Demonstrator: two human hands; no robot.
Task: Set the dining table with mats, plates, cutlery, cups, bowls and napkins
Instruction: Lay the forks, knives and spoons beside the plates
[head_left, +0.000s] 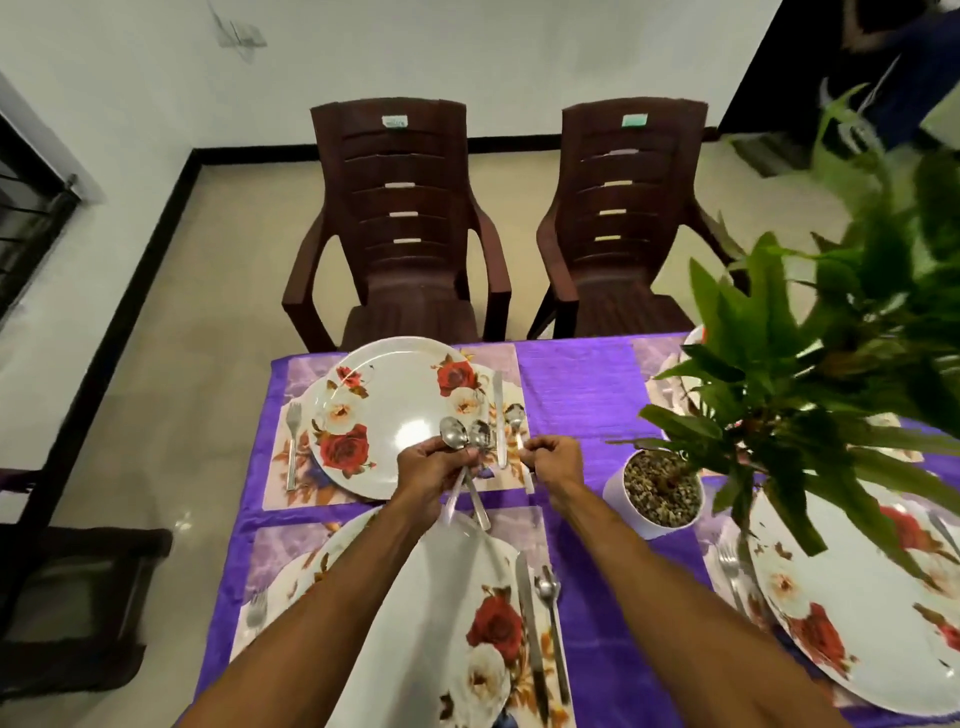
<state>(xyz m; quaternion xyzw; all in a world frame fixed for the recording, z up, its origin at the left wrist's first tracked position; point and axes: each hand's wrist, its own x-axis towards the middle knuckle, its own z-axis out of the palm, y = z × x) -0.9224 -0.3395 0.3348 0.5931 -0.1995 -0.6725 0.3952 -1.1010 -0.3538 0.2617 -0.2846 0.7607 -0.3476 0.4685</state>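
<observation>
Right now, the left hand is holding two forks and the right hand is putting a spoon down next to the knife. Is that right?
Not quite. The left hand holds two spoons, not forks; the head view shows their round bowls. The rest stands: the right hand holds a single spoon next to the knife.

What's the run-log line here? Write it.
left hand: holds two spoons | right hand: pinches third spoon beside knife, far placemat
</observation>
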